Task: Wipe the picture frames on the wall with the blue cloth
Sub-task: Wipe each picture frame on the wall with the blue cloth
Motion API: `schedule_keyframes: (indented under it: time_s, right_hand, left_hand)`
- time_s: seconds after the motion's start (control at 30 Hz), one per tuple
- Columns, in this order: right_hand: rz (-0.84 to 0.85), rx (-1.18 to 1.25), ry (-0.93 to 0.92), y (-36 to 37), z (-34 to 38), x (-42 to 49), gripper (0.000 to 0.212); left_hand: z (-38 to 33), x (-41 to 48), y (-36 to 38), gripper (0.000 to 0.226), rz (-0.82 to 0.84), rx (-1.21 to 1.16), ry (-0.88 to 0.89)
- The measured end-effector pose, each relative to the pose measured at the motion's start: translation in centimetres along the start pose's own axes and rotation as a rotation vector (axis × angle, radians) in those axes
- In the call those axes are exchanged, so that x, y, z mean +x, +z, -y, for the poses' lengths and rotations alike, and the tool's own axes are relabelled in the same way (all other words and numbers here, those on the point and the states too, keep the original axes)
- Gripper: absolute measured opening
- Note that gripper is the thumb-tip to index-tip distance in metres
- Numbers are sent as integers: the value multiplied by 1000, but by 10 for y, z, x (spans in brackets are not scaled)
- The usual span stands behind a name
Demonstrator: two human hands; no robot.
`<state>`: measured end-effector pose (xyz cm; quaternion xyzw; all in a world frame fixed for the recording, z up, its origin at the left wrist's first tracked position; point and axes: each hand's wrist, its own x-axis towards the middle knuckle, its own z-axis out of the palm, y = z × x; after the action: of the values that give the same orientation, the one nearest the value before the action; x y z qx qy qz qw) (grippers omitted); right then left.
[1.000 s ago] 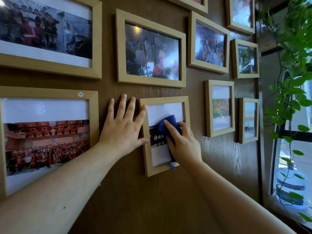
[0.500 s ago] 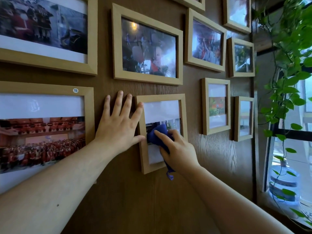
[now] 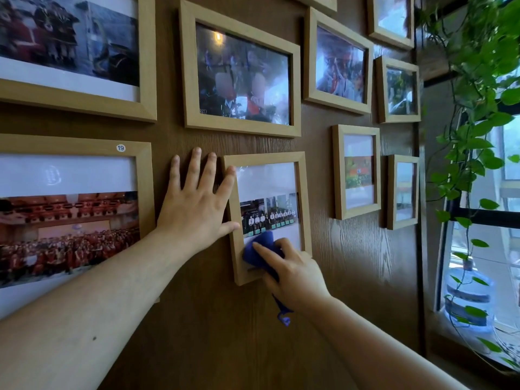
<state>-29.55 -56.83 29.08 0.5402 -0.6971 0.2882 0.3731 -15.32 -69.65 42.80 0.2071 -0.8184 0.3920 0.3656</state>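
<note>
A small upright wooden picture frame (image 3: 305,192) hangs in the middle of the brown wood wall. My right hand (image 3: 292,274) presses a bunched blue cloth (image 3: 260,247) against the lower part of its glass, near the bottom left corner; a cloth tail (image 3: 282,313) hangs below my wrist. My left hand (image 3: 194,209) lies flat on the wall, fingers spread, with forefinger and thumb touching the frame's left edge.
Several other wooden frames surround it: a large one (image 3: 239,128) above, a numbered one (image 3: 146,175) to the left, smaller ones (image 3: 357,213) to the right. A trailing green plant (image 3: 478,108) hangs by the window at the right, above a water bottle (image 3: 468,299).
My right hand has slid the cloth down the glass, from the frame's middle to its lower left part. The photo in the frame is now uncovered. My left hand has stayed in place.
</note>
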Motion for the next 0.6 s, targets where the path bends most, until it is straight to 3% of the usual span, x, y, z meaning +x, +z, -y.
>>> schedule_keyframes:
  time_s: [0.27,0.6]
  right_hand:
    - [93,-32,30,-7,-24,-9,45]
    - [36,-152,218,-42,-48,-4,43]
  left_hand:
    - [1,0,-1,108,11,-3,-10]
    - [7,-4,-13,101,71,-37,29]
